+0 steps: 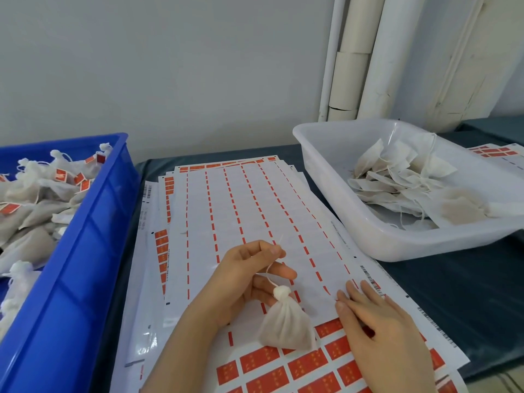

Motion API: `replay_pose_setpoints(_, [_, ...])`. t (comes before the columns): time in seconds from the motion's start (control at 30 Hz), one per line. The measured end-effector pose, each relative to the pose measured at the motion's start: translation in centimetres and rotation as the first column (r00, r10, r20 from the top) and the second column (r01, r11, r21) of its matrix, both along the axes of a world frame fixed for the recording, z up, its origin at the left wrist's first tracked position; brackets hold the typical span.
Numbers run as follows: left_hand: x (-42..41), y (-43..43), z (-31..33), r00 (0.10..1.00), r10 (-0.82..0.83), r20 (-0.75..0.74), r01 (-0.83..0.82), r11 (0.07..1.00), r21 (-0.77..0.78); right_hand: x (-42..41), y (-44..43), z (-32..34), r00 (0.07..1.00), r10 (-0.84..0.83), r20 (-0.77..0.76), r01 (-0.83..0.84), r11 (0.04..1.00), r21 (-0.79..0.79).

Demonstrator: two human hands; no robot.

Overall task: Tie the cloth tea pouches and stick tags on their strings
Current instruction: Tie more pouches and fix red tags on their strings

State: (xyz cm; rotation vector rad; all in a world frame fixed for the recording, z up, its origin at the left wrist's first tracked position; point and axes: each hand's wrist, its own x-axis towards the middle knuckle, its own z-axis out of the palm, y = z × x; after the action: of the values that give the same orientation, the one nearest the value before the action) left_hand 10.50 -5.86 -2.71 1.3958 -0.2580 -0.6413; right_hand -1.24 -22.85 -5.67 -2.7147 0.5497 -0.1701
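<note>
A tied white cloth tea pouch [286, 326] hangs by its string [270, 272] just over the sticker sheet [255, 205]. My left hand [249, 275] pinches that string between thumb and forefinger, above the pouch's knot. Fingers straight, my right hand [377, 327] lies flat on the sheet to the right of the pouch, its fingertips at the edge of the remaining orange tags [261, 361]. Most of the sheet's upper rows are peeled bare.
A blue crate [93, 222] on the left holds several tied, tagged pouches. A white plastic tub [368, 222] at the right holds several flat untied pouches. More sticker sheets lie stacked beneath, on a dark table [453, 293]. White pipes stand against the back wall.
</note>
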Motion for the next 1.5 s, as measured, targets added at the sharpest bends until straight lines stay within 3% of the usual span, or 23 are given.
replay_pose_setpoints(0.4, [0.1, 0.1, -0.1, 1.0, -0.018, 0.005, 0.018, 1.0, 0.02, -0.4, 0.2, 1.5, 0.995, -0.096, 0.032, 0.084, 0.958, 0.276])
replay_pose_setpoints(0.73, [0.2, 0.2, -0.1, 1.0, -0.009, -0.017, 0.008, 1.0, -0.019, -0.2, 0.3, 1.7, 0.994, -0.106, -0.012, 0.106, 0.968, 0.227])
replay_pose_setpoints(0.87, [0.3, 0.3, -0.1, 1.0, 0.005, -0.029, -0.006, 0.999, -0.037, -0.3, 0.4, 1.4, 0.991, -0.13, 0.046, 0.114, 0.962, 0.248])
replay_pose_setpoints(1.1, [0.4, 0.3, -0.2, 0.998, 0.024, -0.056, -0.027, 0.998, -0.05, -0.4, -0.9, 1.1, 0.947, -0.308, 0.086, 0.234, 0.851, 0.47])
replay_pose_setpoints(1.33, [0.3, 0.4, -0.2, 0.997, 0.045, -0.061, -0.05, 0.995, -0.082, -1.3, -3.6, 1.8, 0.842, -0.525, 0.127, 0.34, 0.698, 0.63])
replay_pose_setpoints(1.43, [0.4, 0.2, -0.2, 0.994, 0.098, -0.055, -0.103, 0.99, -0.093, -2.5, -4.8, 2.3, 0.797, -0.556, 0.236, 0.306, 0.708, 0.636])
replay_pose_setpoints(1.5, [0.4, 0.0, -0.2, 0.989, 0.144, -0.031, -0.146, 0.986, -0.082, -3.1, -5.2, 2.8, 0.838, -0.482, 0.255, 0.23, 0.736, 0.637])
